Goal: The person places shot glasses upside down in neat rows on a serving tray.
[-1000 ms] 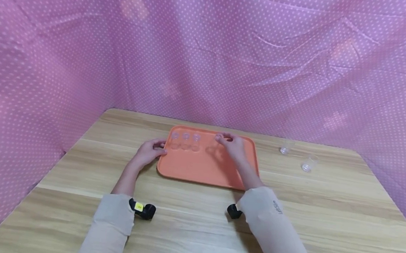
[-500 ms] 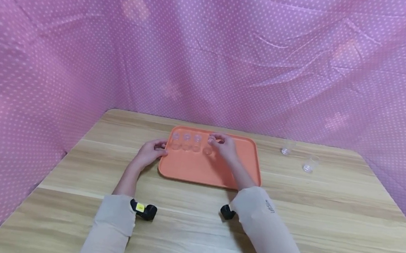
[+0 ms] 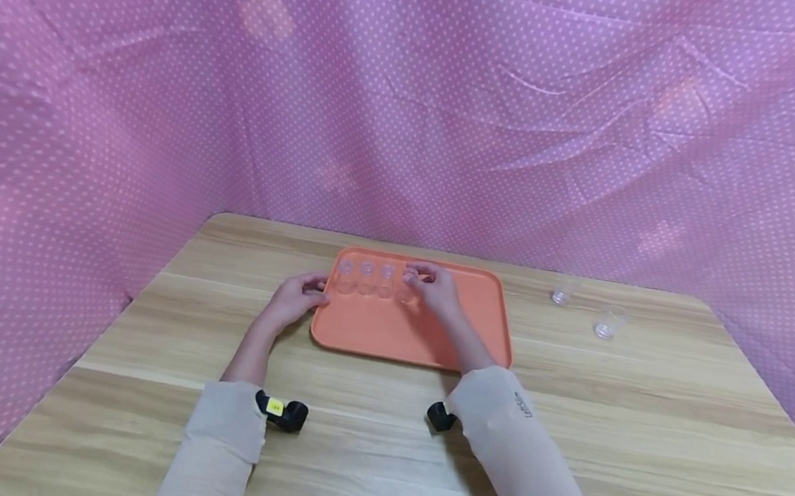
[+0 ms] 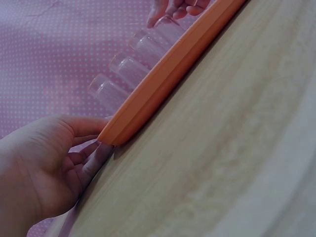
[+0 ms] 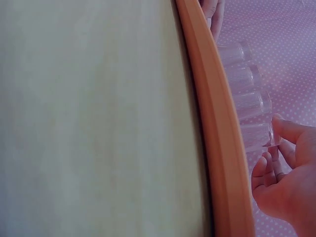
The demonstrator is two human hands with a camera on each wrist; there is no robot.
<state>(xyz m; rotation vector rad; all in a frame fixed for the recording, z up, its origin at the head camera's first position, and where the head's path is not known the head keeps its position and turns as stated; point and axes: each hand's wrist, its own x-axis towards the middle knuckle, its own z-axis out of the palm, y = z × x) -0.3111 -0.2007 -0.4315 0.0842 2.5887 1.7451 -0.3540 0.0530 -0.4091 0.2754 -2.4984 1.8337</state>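
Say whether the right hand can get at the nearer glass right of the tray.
Probably yes: nothing seems to stand between the right hand and the nearer glass. The hand pinches another glass at the tray, though, and would likely need to let go first.

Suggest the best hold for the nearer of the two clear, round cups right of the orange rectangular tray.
Pinch the nearer clear, round cup by its side wall below the rim, probably from the near side: it appears upright, widening upward, and the other clear cup stands behind it, to the left.

Head view: forward, down; wrist views: close, tilted, sharing tray [image 4: 170, 74].
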